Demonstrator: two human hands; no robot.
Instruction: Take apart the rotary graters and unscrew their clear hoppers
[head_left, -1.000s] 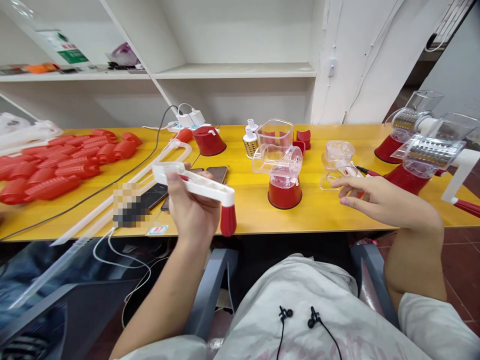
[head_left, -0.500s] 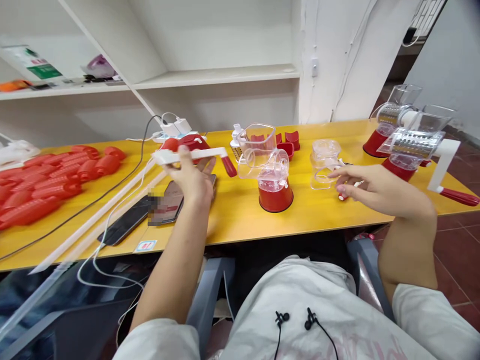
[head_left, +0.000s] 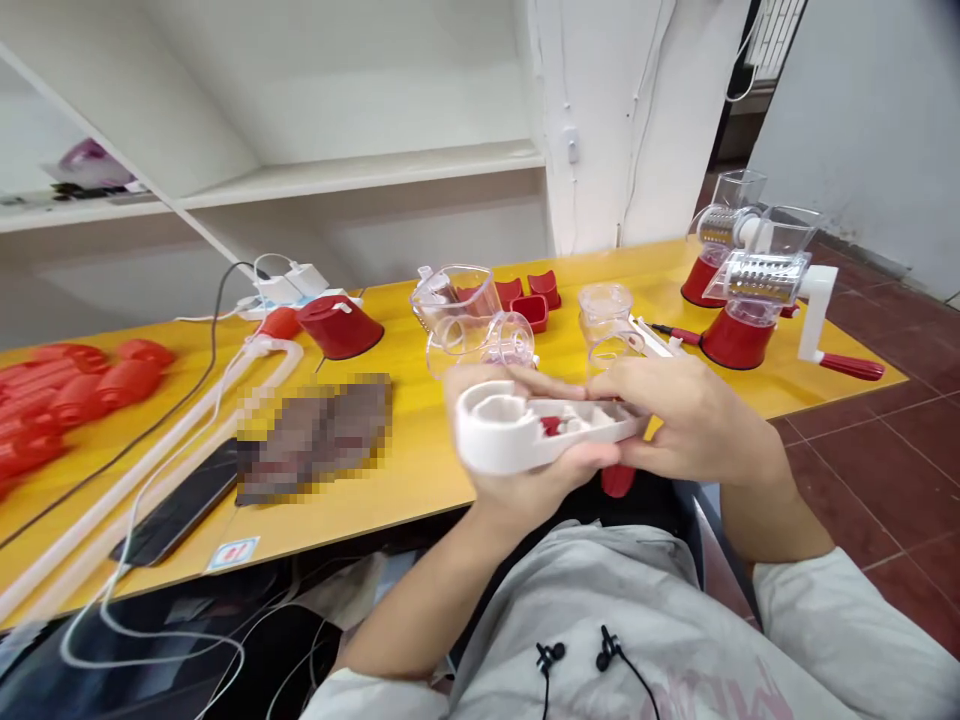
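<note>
A white plastic crank handle with a red grip is held in front of my body, just off the table's near edge. My left hand cradles its wide end from below. My right hand wraps over its narrower part, with the fingers on top. The red grip points down and is partly hidden behind my right hand. A clear plastic hopper body stands close behind the handle, and a clear cup sits beyond my right fingers.
The yellow table holds a red suction base, small red parts, and two assembled red-and-clear rotary graters at right. Red drum pieces, a phone, white rods and cables lie at left. Shelves stand behind.
My right hand has moved from beside the clear cup onto the handle, which my left hand has brought down and closer to me. The whole scene has shifted left in view as my head turned right.
</note>
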